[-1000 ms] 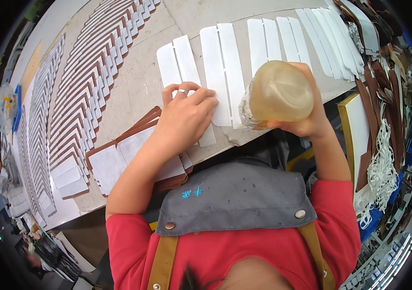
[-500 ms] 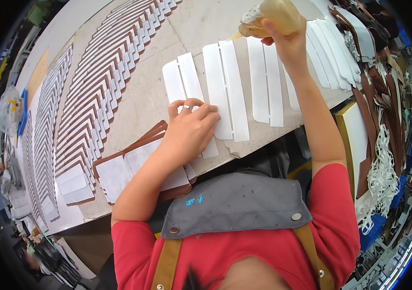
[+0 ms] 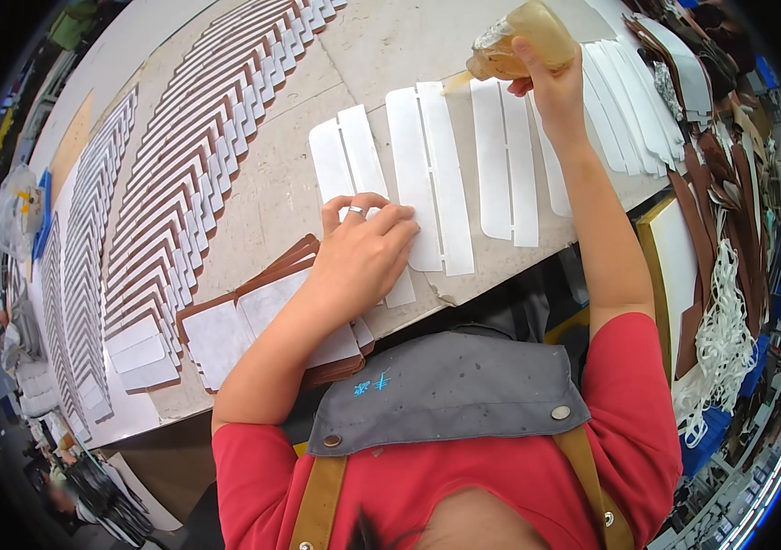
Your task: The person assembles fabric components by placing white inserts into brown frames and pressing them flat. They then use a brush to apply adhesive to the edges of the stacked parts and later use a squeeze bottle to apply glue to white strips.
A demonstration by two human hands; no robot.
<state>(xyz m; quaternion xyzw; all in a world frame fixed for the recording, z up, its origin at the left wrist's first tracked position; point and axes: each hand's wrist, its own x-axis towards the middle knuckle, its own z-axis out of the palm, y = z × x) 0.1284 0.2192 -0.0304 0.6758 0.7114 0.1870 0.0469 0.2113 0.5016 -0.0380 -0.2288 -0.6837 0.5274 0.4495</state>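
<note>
A clear squeeze bottle of yellowish liquid [image 3: 537, 37] hangs tilted in my right hand [image 3: 557, 92], whose fingers wrap round it. Its pale narrow tip [image 3: 455, 84] points down and left, beside the top of a slit white panel [image 3: 429, 174]. My left hand [image 3: 368, 247] wears a ring. With bent fingers it presses on another slit white panel [image 3: 354, 151], and its fingertips are partly hidden. To the right of the middle panel lies a similar white panel [image 3: 506, 165]. Under my left forearm is a pile of brown-edged white pieces [image 3: 216, 339].
Long overlapping rows of brown-and-white pieces [image 3: 184, 183] cover the left of the table [image 3: 308, 101]. More white panels [image 3: 624, 110] are fanned out at the right. Beyond the right edge hang brown strips [image 3: 716, 202] and a bundle of white cords [image 3: 725, 339].
The bottle has shifted slightly right, and its tip has come down beside the middle panel's top end. My left hand stays on the same panel, almost unmoved.
</note>
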